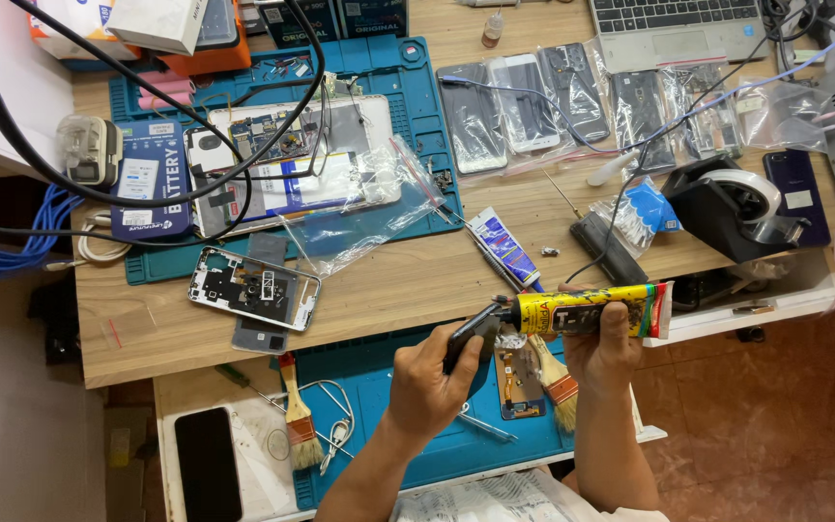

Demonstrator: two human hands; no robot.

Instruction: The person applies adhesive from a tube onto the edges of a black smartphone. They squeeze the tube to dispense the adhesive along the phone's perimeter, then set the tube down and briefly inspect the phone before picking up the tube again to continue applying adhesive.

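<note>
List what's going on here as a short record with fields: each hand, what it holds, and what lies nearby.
Left hand: grip on the black cap at the tube's tip
Right hand: grip around a yellow glue tube, held level
Below hands: blue mat, brush
On the desk: phone frame, tape dispenser, bagged phones

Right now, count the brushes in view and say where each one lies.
2. One brush lies on the white tray beside the dark phone. The other brush lies on the lower blue mat, under the right hand. Clutter may hide more.
</note>
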